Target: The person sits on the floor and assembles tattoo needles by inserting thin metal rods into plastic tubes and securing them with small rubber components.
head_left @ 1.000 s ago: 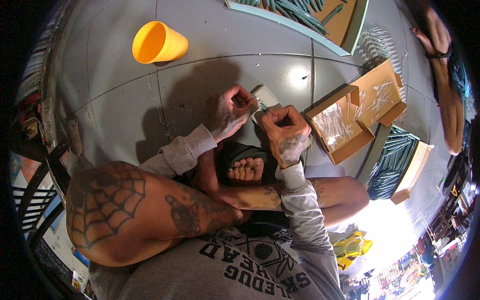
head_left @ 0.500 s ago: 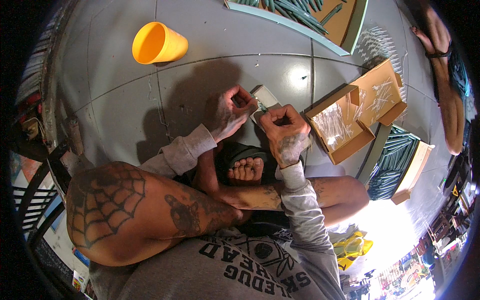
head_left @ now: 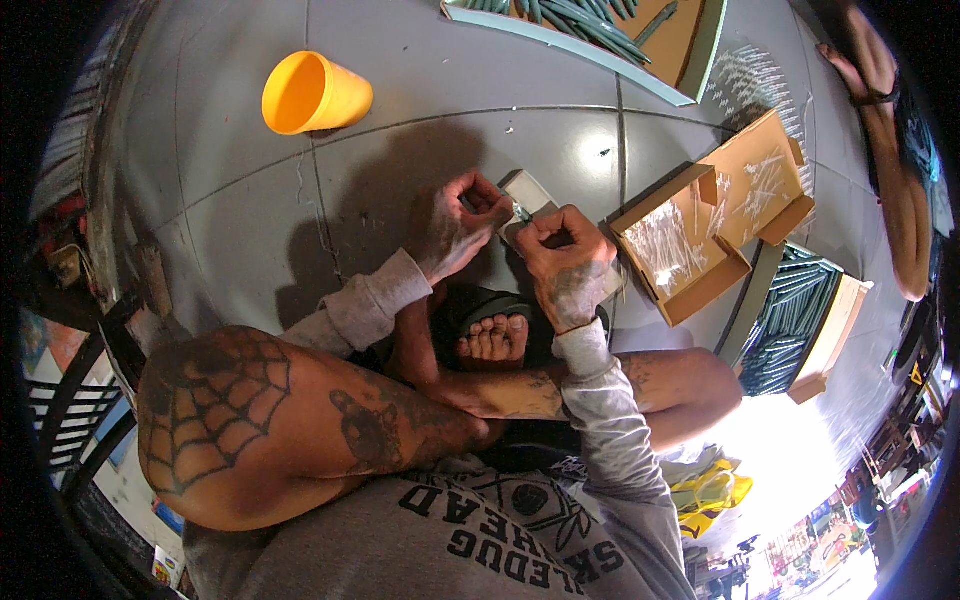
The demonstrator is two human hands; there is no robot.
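My left hand (head_left: 465,222) and my right hand (head_left: 568,262) meet in a pinch in front of me, both closed. Between their fingertips shows a small dark green piece (head_left: 523,213), held at its right end by my right thumb and forefinger. What my left fingertips grip is too small to make out. Directly beneath the hands, on the floor, lies a pale grey rectangular block (head_left: 530,189), partly covered by my fingers.
A yellow cup (head_left: 345,95) lies tipped at the far left. An open cardboard box (head_left: 735,270) holds thin whitish sticks; more sticks (head_left: 755,85) lie behind it. Dark green pointed sticks fill a box (head_left: 790,320) and a tray (head_left: 690,85). Another person's leg (head_left: 905,210) is at right.
The hands keep almost the same pinch over the block, with the right fingers shifted very slightly. The whole view has moved a little.
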